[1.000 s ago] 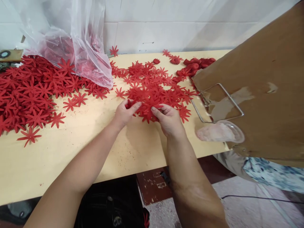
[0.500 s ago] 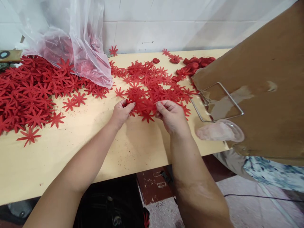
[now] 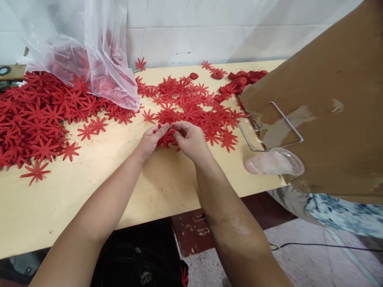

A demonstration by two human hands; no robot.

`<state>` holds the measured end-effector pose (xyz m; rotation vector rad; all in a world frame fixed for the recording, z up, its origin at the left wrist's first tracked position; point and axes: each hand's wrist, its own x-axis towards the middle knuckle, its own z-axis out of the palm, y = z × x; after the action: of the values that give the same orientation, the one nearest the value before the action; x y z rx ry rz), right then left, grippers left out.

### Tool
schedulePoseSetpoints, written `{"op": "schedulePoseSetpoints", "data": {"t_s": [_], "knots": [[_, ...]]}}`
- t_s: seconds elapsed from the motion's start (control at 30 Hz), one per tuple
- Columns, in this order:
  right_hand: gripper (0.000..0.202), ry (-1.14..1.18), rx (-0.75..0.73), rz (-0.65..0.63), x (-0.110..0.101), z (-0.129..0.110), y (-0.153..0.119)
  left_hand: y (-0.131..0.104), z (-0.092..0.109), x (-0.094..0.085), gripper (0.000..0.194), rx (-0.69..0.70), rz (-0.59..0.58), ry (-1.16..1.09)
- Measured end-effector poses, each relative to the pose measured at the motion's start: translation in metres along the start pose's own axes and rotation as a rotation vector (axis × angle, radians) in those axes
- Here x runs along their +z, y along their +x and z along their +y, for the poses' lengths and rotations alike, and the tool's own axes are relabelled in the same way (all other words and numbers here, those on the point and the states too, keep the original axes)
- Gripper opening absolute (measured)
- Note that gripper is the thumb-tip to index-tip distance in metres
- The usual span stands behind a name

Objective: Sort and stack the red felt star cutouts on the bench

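My left hand (image 3: 150, 141) and my right hand (image 3: 190, 139) meet over the pale wooden table (image 3: 89, 187), both pinching a small bunch of red star-shaped flower cutouts (image 3: 166, 137). Just beyond my fingers a loose spread of the same red cutouts (image 3: 197, 105) covers the middle of the table. A much larger heap of red cutouts (image 3: 36, 115) lies at the left.
A clear plastic bag (image 3: 89, 52) holding more red pieces slumps against the white tiled wall at the back left. A brown cardboard sheet (image 3: 329, 111) leans in from the right, with a wire frame (image 3: 271, 127) and a clear plastic lid (image 3: 273, 162) beside it.
My right hand has slid left to join my left hand, gathering the cutouts into a tighter bunch. The near edge of the spread has thinned where the pieces were taken.
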<state>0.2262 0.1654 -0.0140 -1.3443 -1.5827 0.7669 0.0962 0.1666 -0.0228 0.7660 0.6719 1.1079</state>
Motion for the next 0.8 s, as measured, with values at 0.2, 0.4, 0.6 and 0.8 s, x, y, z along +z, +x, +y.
{"op": "schedulePoseSetpoints", "data": {"t_s": [0.2,0.4,0.6,0.8], "knots": [[0.017,-0.07,0.014,0.088,-0.01,0.012,0.008,0.004,0.004,-0.001,0.01,-0.023,0.118,-0.04],[0.032,-0.457,-0.012,0.047,-0.004,0.027,0.008,0.004,0.008,-0.002,0.011,-0.065,0.199,-0.127],[0.008,-0.474,-0.056,0.064,0.0,0.02,0.01,0.005,0.007,-0.004,0.011,-0.046,0.207,-0.152],[0.01,-0.102,-0.096,0.153,-0.015,0.011,0.01,0.006,0.007,-0.004,0.009,-0.05,0.247,-0.151]]}}
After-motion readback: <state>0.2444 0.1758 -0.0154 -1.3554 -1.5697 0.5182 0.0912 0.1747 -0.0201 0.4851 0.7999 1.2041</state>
